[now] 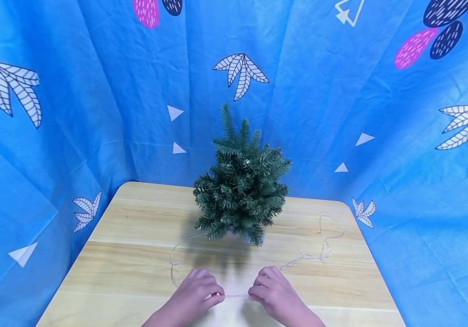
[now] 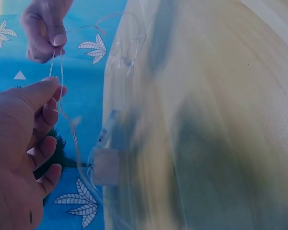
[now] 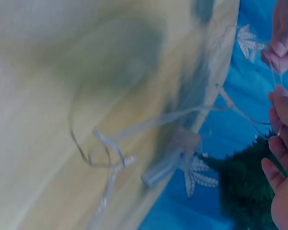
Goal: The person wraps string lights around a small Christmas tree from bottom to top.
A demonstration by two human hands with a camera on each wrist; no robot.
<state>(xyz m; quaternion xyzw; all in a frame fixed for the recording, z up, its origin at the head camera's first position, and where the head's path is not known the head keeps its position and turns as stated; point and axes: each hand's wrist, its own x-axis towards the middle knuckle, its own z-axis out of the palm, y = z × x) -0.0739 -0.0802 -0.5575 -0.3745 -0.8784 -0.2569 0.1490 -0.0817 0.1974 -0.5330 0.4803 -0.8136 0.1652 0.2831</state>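
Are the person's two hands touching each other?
Apart. The head view shows it: there is a gap between the left hand and the right hand, with a thin wire running straight across it.

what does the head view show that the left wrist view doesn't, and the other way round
Only the head view shows the pink drop prints on the blue cloth and the table's far edge behind the tree.
Only the left wrist view shows the tree's thin trunk, between the green branches and the pale block.
Both show the left hand and right hand pinching the string, plus some tree, table and cloth.
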